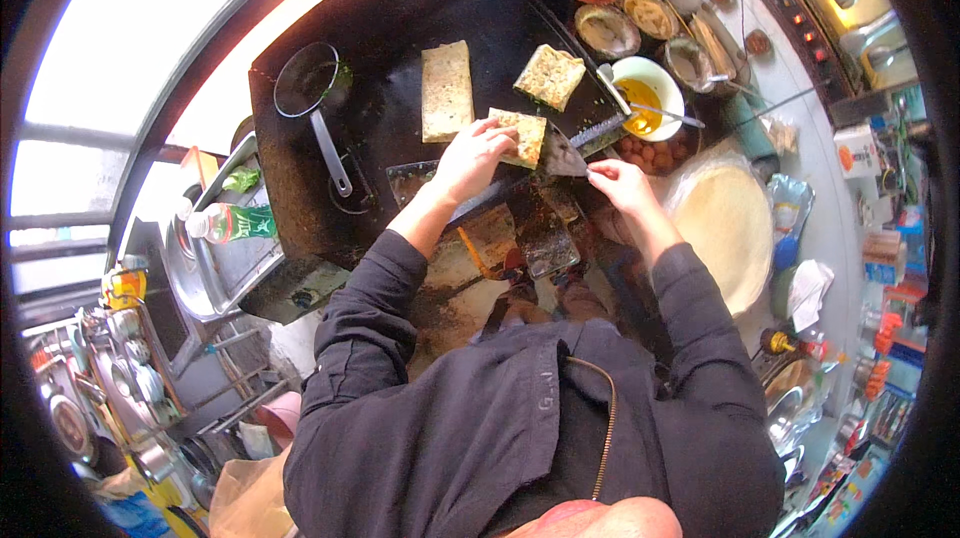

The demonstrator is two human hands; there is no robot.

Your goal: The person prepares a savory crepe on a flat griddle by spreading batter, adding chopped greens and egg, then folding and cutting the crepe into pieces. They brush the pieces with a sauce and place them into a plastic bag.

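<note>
A square folded flatbread, browned in spots, is at the front edge of the black griddle. My left hand has its fingers curled over the flatbread's left side. With the fingertips of my right hand I pinch a metal scraper, its blade against the flatbread's right side. Whether the blade reaches beneath the bread is hidden. A long folded flatbread lies on the griddle behind my left hand. Farther back on the right is another square folded flatbread.
A handled strainer rests on the griddle's left. At right stand a white bowl of yellow liquid with a utensil, several seasoning bowls, eggs and a stack of pale round dough sheets. A green bottle is at left.
</note>
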